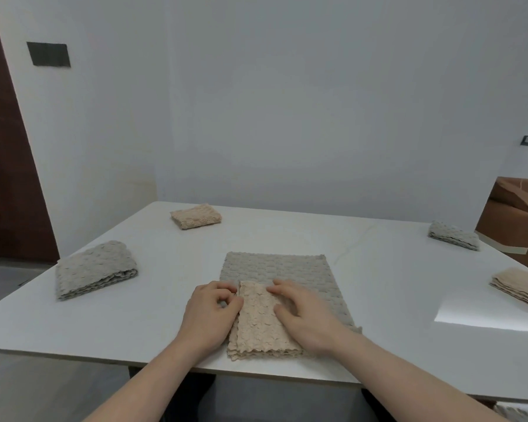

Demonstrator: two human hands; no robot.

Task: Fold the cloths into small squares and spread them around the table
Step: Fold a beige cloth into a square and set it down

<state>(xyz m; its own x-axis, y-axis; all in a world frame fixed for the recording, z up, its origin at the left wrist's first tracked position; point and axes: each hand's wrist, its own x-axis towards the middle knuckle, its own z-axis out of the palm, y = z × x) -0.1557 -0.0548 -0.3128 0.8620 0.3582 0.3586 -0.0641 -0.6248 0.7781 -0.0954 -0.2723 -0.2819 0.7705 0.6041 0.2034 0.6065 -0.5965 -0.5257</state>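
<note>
While my two hands work at the near edge of the white table (153, 327), I count six cloths on it, three beige and three grey. My left hand (209, 315) has its fingers curled, pinching the left edge of the folded beige cloth (261, 327) in front of me. My right hand (305, 315) lies on top of that same cloth with fingers nearly straight and spread, pressing it flat. This beige cloth sits on the near part of a larger grey cloth (287, 269), which lies flat and is folded less small than the rest. Four folded cloths lie well apart around the table: a grey square (95, 269) near the left edge, a beige square (195, 216) at the far left, a grey folded cloth (453, 236) at the far right, and a beige folded cloth (521, 287) at the right edge, partly cut off by the frame. One brown cardboard box (512, 214) stands beyond the table on the right.
</note>
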